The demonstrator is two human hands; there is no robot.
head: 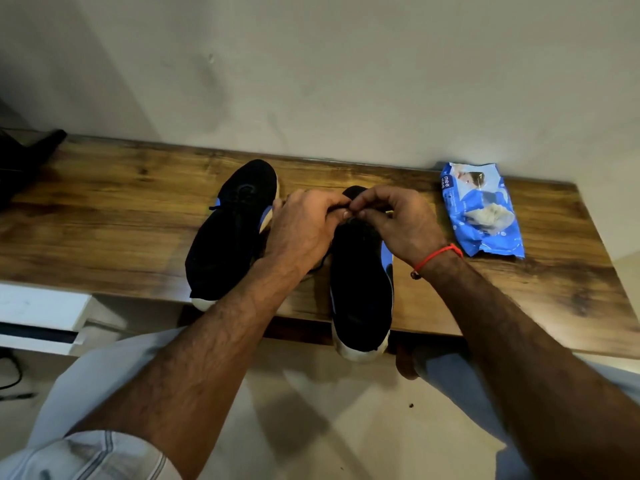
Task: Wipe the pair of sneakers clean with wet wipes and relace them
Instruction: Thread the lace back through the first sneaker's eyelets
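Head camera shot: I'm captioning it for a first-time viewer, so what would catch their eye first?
Both hands meet mid-frame, the left hand and right hand pinching a black lace over the right sneaker, whose white heel overhangs the wooden table. The left sneaker lies beside it, angled. A blue wet-wipes pack sits at the right, by the wall.

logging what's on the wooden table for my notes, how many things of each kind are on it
black sneakers: 2, the left sneaker and the right sneaker, whose black lace the left hand and right hand both pinch
blue wet wipes pack: 1
dark object at the table's far left corner, kind unclear: 1
total: 4
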